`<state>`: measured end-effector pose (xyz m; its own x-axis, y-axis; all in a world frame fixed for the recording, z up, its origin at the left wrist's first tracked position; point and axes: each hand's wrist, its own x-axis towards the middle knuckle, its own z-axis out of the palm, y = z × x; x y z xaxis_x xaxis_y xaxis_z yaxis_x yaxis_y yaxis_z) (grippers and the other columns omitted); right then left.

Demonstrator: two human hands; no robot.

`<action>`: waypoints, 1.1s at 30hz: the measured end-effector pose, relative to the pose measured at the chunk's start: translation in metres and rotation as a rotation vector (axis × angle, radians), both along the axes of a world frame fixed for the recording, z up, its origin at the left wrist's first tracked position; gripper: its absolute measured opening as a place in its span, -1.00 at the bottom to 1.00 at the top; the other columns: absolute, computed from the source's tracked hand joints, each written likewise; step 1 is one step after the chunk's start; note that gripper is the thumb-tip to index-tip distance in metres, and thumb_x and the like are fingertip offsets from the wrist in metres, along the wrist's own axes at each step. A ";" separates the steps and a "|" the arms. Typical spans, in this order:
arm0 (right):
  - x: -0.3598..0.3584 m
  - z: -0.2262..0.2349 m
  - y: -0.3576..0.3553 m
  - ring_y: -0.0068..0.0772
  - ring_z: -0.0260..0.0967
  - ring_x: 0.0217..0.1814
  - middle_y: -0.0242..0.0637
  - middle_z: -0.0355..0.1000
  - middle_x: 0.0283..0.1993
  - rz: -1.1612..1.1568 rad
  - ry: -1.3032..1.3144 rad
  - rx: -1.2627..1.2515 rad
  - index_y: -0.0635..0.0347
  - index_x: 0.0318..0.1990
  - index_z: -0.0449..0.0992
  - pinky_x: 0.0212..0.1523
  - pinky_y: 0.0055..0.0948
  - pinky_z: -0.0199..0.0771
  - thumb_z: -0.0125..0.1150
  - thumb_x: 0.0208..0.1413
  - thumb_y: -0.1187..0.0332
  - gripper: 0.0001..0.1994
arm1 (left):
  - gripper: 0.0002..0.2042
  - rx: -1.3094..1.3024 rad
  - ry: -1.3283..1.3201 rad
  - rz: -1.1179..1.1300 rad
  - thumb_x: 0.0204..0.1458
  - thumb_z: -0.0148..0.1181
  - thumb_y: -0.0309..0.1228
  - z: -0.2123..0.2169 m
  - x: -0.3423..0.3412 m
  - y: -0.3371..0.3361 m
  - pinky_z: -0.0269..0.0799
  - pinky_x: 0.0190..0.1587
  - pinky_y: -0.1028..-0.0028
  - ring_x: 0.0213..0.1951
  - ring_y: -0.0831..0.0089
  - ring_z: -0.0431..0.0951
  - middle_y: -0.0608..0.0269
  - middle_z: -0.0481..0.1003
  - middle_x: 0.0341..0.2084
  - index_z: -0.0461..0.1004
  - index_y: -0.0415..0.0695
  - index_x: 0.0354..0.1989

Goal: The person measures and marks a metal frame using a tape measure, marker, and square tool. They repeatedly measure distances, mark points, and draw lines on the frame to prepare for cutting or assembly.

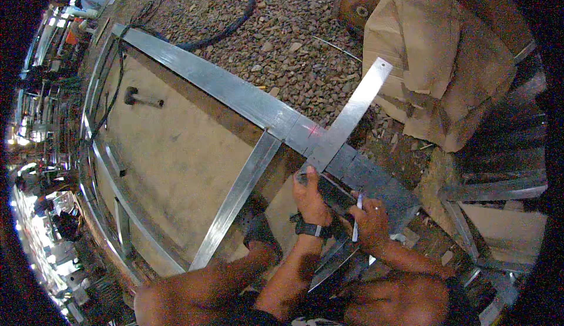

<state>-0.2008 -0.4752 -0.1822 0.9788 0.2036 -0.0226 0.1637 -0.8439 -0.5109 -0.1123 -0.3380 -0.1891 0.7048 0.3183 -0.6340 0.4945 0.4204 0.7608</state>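
Observation:
A long silvery metal beam (235, 99) runs from the upper left down to the right, with marked lines across it. Over it lies a metal square (359, 101), its flat blade reaching past the far edge onto the gravel. My left hand (311, 199), with a black watch (311, 229) at the wrist, is closed on the square's near end at the beam's near edge. In my right hand (371, 223) is a white marker (356, 217), held nearly upright beside the beam. Its tip is close to the beam's edge; whether it touches I cannot tell.
A crosspiece (238, 199) joins the beam from the near side. A hammer-like tool (141, 98) lies on the bare ground inside the frame. Behind are gravel (282, 44), a dark hose (249, 8) and a brown cardboard sheet (429, 38). More metal pieces (499, 188) stand at right.

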 end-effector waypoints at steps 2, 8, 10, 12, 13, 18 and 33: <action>0.001 0.008 -0.008 0.10 0.36 -0.11 0.07 0.43 0.07 0.037 0.015 0.081 0.16 -0.27 0.49 -0.16 0.00 0.35 0.45 -0.22 0.32 -0.67 | -0.62 0.016 0.032 -0.037 0.23 0.15 -0.11 -0.003 0.000 0.006 0.37 -0.12 0.40 -0.23 0.44 0.42 0.27 0.44 -0.26 0.36 -0.20 -0.05; 0.035 0.055 -0.061 -0.15 0.34 -0.02 -0.09 0.41 0.01 -0.111 -0.235 0.285 0.18 -0.22 0.46 -0.14 -0.18 0.39 0.35 -0.04 0.31 -0.73 | -0.45 0.316 -0.588 -0.267 0.10 0.27 -0.05 0.085 0.050 0.017 0.32 0.02 0.31 -0.09 0.27 0.41 0.11 0.39 -0.09 0.32 -0.24 0.05; 0.066 0.082 -0.071 -0.30 0.28 -0.05 -0.21 0.35 -0.05 -0.266 -0.496 0.384 0.19 -0.12 0.40 -0.13 -0.29 0.38 0.28 0.10 0.29 -0.72 | -0.40 0.577 -0.800 -0.347 0.06 0.32 -0.11 0.093 0.080 0.028 0.28 0.13 0.25 0.04 0.17 0.38 0.01 0.35 0.03 0.29 -0.26 0.14; 0.085 0.131 -0.068 -0.32 0.26 -0.07 -0.19 0.32 0.02 -0.333 -0.712 0.454 0.20 -0.01 0.35 -0.12 -0.33 0.38 0.23 0.18 0.22 -0.66 | -0.37 0.787 -0.896 -0.385 0.05 0.34 -0.17 0.103 0.099 0.019 0.23 0.21 0.22 0.12 0.13 0.35 -0.05 0.32 0.09 0.26 -0.26 0.20; 0.089 0.153 -0.064 -0.32 0.25 -0.08 -0.18 0.30 0.05 -0.350 -0.792 0.519 0.21 0.05 0.33 -0.11 -0.34 0.37 0.20 0.22 0.19 -0.62 | -0.36 0.865 -0.909 -0.395 0.04 0.34 -0.19 0.105 0.100 0.018 0.21 0.24 0.21 0.14 0.11 0.34 -0.06 0.31 0.11 0.25 -0.26 0.22; 0.067 0.217 -0.094 -0.30 0.29 -0.14 -0.04 0.27 0.25 -0.783 -1.001 0.901 0.18 0.22 0.28 -0.20 -0.40 0.41 0.12 0.30 0.20 -0.57 | -0.40 0.424 -0.494 -0.282 0.03 0.34 -0.28 0.086 0.028 0.014 0.16 0.28 0.23 0.13 0.05 0.36 -0.07 0.34 0.08 0.26 -0.24 0.21; 0.092 0.029 -0.115 -0.54 0.41 -0.32 -0.42 0.47 -0.28 -0.881 0.400 1.020 0.10 -0.09 0.50 -0.29 -0.49 0.46 0.29 0.17 0.16 -0.72 | -0.56 0.768 -0.019 -0.869 0.00 0.36 -0.04 0.045 0.022 0.076 0.46 -0.24 0.20 -0.32 0.05 0.60 -0.01 0.60 -0.36 0.58 -0.23 -0.22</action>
